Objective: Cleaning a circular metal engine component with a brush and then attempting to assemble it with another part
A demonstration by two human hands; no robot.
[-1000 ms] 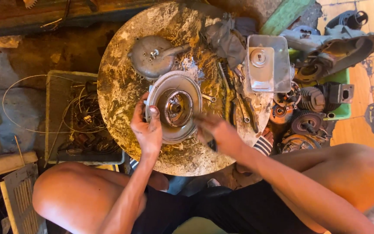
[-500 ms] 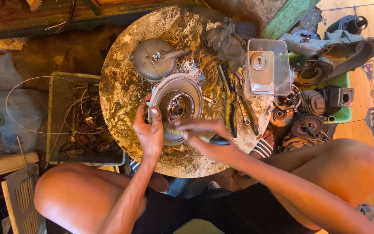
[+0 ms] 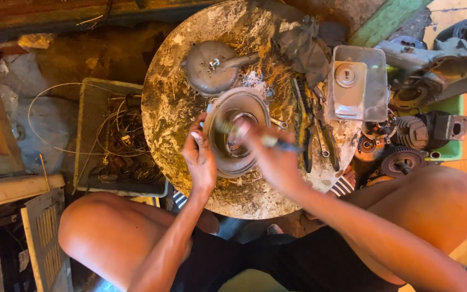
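Flywheel-like round metal disc (image 3: pixel 239 132) sits near the middle of the round, grimy surface (image 3: pixel 174 108), rim up, hub recess facing you. Your left hand (image 3: pixel 201 159) is closed on the disc's near-left rim, thumb on top, steadying it. Your right hand (image 3: pixel 274 157) is wrapped in a narrow grip around a blue-handled tool (image 3: pixel 282 145), its tip blurred over the hub; what the tip touches cannot be told.

Risks, as judged: the tool tip could skid off the oily hub toward your left thumb, since that thumb lies just beside the recess. The disc could pivot on the uneven crust if only one rim point is held. Loose wrenches (image 3: pixel 322 143) lie just right of the disc and could be knocked off the edge.

Packages and labels: none legible. A grey rectangular metal cover (image 3: pixel 359 81) lies at the right edge; a second domed round cover (image 3: pixel 209 67) lies behind the disc; a green tray (image 3: pixel 452 148) holds engine parts to the right.
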